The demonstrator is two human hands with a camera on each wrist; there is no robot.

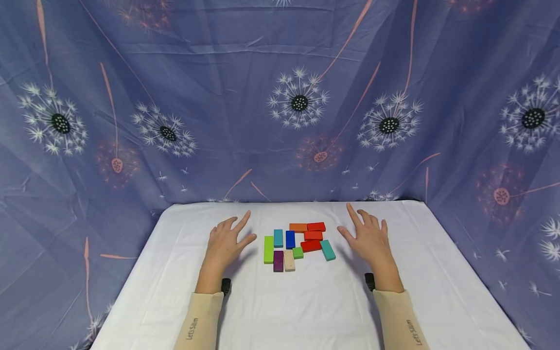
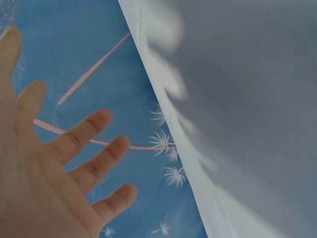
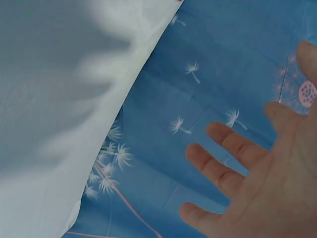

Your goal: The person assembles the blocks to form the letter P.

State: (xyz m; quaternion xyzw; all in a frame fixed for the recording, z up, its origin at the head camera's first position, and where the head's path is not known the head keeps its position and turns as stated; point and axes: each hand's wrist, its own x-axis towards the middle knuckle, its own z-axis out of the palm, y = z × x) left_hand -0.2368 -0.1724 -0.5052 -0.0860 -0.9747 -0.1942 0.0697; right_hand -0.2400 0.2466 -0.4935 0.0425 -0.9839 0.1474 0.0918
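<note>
A blue dandelion-print curtain (image 1: 236,97) hangs behind and beside a white-covered table (image 1: 302,311).

Blocks (image 1: 308,246) lie on the table (image 1: 297,311) between left hand (image 1: 223,245) and right hand (image 1: 369,240). Behind its far edge hangs a curtain (image 1: 236,102).

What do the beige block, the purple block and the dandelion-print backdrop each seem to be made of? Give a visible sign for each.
Beige block: probably bare wood, judging by its pale, natural tone and small dark specks.
Purple block: possibly painted wood; its even colour hides any grain, so plastic can't be excluded.
Dandelion-print backdrop: printed fabric, apparently smooth, shown by its hanging folds and creases.
</note>
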